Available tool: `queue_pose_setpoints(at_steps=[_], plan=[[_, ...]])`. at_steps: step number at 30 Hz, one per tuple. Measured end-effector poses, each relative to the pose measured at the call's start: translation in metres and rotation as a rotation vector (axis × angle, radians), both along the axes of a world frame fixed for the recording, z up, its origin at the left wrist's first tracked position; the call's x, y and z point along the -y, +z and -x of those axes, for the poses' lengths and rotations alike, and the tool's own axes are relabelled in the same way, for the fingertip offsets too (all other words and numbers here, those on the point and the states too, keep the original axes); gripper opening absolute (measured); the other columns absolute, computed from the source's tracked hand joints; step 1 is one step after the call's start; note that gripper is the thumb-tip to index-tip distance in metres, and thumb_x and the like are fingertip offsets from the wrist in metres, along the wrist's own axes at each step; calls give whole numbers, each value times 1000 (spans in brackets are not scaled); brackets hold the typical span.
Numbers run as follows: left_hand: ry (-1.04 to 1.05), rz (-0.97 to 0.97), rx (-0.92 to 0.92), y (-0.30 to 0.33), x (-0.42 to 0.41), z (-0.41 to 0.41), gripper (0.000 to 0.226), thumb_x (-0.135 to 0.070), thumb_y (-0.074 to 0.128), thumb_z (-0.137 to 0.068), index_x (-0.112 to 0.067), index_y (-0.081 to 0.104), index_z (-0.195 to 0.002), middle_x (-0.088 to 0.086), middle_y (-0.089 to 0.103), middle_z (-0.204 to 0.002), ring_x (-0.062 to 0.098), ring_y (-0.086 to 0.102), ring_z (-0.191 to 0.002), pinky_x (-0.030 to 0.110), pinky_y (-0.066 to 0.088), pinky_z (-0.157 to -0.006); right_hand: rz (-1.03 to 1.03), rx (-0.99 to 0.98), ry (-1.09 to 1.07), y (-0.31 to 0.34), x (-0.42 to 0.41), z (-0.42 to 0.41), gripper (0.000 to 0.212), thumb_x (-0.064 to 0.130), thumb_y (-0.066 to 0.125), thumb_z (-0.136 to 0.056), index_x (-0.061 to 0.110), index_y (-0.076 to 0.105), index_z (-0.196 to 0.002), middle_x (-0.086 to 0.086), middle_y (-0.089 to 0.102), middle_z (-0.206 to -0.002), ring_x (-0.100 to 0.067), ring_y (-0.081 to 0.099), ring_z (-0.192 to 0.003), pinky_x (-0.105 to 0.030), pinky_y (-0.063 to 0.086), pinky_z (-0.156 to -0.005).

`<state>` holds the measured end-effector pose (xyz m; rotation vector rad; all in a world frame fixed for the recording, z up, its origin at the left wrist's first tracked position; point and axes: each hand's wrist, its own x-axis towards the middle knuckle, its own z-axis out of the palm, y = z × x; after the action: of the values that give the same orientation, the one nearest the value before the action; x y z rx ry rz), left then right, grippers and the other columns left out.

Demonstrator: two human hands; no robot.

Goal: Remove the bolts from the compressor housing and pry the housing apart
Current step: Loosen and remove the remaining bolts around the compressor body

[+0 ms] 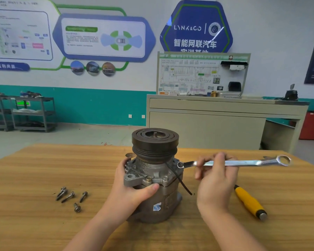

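Note:
A grey compressor [153, 180] stands upright on the wooden table [43, 169], its black pulley [154, 142] on top. My left hand [132, 185] grips the housing from the left, thumb across its front. My right hand [216, 176] holds a silver ring wrench [243, 163] by its shank. The wrench's small ring end sits at a bolt [180, 164] on the housing's right shoulder. Two more bolt heads [165, 178] show on the front flange. Several removed bolts [69, 196] lie on the table to the left.
A yellow-handled screwdriver [249, 201] lies on the table right of my right hand. A thin black wire [178, 180] hangs down the compressor's right side. Beyond the table stand a beige bench [225, 113] and metal shelving [31, 113].

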<state>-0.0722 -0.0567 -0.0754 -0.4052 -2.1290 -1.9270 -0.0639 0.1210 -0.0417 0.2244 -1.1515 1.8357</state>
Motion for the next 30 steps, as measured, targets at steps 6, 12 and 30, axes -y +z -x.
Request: queue_pose_setpoints(at_steps=[6, 12, 30], plan=[[11, 18, 0, 3, 0, -5, 117, -42, 87, -49, -30, 23, -146, -10, 52, -133, 3, 50, -121, 17, 41, -93, 212, 226, 175, 6, -19, 18, 20, 21, 33, -106, 11, 44, -93, -7, 62, -64, -14, 52, -43, -22, 41, -39], [183, 32, -37, 1, -13, -13, 108, -37, 93, -48, -35, 27, -134, -9, 44, -133, 10, 45, -125, 29, 36, -106, -278, 22, -69, 1, -11, -1, 15, 25, 34, -104, 25, 45, -94, 0, 69, -81, -16, 65, -57, -25, 54, -52], [-84, 44, 5, 4, 1, -7, 119, -52, 91, -44, -38, 23, -141, -17, 48, -137, -10, 51, -117, 10, 41, -90, 352, 358, 574, 15, -42, 28, 27, 20, 32, -106, 11, 44, -83, -6, 55, -55, -12, 42, -35, -16, 32, -33]])
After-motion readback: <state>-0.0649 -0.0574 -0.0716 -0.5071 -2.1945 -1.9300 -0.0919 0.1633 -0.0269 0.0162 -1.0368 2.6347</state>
